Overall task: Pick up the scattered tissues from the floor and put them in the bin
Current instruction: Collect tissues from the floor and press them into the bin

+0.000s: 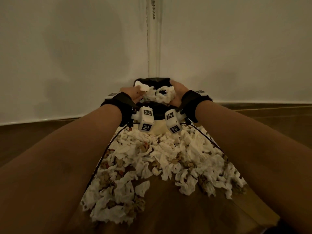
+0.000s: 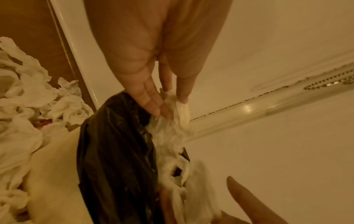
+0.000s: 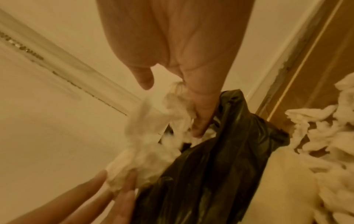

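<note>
A bin [image 1: 160,127] with a cream body and a black liner [image 1: 152,81] stands in the wall corner. Both hands are over its mouth with a wad of white tissues [image 1: 160,96] between them. My left hand [image 1: 133,95] touches the wad with straight fingers [image 2: 153,106], thumb alongside. My right hand [image 1: 179,93] presses tissues down into the liner [image 3: 220,166] with straight fingers [image 3: 201,121], thumb held apart. The wad [image 3: 145,151] is blurred. Many crumpled tissues [image 1: 152,157] lie scattered on the floor in front of the bin.
White walls meet in a corner behind the bin, and a bead chain [image 1: 153,7] hangs there. A white skirting board [image 2: 76,60] runs along the brown wooden floor [image 1: 168,208]. Floor tissues reach the bin's base on both sides [image 2: 28,91] [image 3: 325,136].
</note>
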Demonstrator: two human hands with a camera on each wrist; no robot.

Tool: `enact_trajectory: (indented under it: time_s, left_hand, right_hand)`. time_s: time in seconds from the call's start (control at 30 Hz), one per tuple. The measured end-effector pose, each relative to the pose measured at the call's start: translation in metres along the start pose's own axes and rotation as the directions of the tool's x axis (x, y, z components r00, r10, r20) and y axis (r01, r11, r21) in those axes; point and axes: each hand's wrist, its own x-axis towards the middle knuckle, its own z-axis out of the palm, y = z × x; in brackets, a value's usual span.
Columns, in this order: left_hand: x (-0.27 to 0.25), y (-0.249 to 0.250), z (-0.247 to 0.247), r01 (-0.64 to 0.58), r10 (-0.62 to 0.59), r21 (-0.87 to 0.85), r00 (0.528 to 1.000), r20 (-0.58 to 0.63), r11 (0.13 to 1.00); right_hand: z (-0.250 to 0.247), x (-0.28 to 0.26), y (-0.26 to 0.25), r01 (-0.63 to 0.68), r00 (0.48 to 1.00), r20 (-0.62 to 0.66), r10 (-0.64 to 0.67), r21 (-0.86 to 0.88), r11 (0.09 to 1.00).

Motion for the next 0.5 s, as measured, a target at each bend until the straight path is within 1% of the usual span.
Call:
enact_trajectory:
  time_s: [0.03,0.1,0.17,0.2,0.23,0.27,0.3,0.33,0.37,0.43,0.5]
  left_hand:
    - [0.004,-0.001,0.0,-0.011,0.012,-0.015,1.0,0.011,1.0]
    - [0.0,0.0,0.004,-0.003,0.007,-0.051,0.997,0.071,0.999]
    - [-0.005,0.001,0.006,0.03,-0.018,-0.088,0.991,0.135,0.996]
    - [-0.008,0.0,0.006,0.043,-0.029,-0.083,0.986,0.162,0.996]
    - [-0.011,0.0,0.006,0.036,-0.024,-0.068,0.983,0.181,0.997]
    - [-0.014,-0.001,0.006,0.011,0.0,-0.06,0.981,0.193,0.998]
    - [-0.017,-0.003,0.004,-0.019,0.031,-0.068,0.982,0.187,0.998]
    - [-0.02,-0.005,0.003,-0.051,0.065,-0.094,0.985,0.158,0.994]
    - [-0.022,-0.007,0.001,-0.088,0.103,-0.124,0.988,0.119,0.988]
    - [-0.029,-0.014,-0.005,-0.138,0.147,-0.141,0.988,0.055,0.98]
    - [-0.035,-0.027,-0.011,-0.148,0.152,-0.114,0.988,0.028,0.982]
  right_hand:
    - [0.0,-0.002,0.0,-0.038,0.998,0.043,0.034,0.093,0.995]
    - [0.002,-0.004,-0.002,-0.099,0.992,0.095,0.082,0.19,0.977]
    - [0.006,-0.008,-0.003,-0.111,0.991,0.099,0.093,0.2,0.973]
    - [0.007,-0.009,-0.003,-0.092,0.995,0.063,0.083,0.166,0.982]
    - [0.006,-0.009,-0.003,-0.051,0.999,-0.011,0.051,0.075,0.996]
    - [0.003,-0.009,-0.004,-0.003,0.996,-0.089,-0.002,-0.057,0.998]
    - [-0.001,-0.005,-0.004,0.054,0.982,-0.165,-0.087,-0.193,0.98]
    - [-0.007,-0.002,-0.003,0.123,0.958,-0.218,-0.188,-0.282,0.952]
    - [-0.014,0.001,-0.001,0.187,0.933,-0.243,-0.265,-0.303,0.934]
    - [-0.028,0.001,0.007,0.278,0.895,-0.277,-0.35,-0.269,0.922]
    - [-0.043,-0.006,0.023,0.299,0.839,-0.385,-0.383,-0.261,0.918]
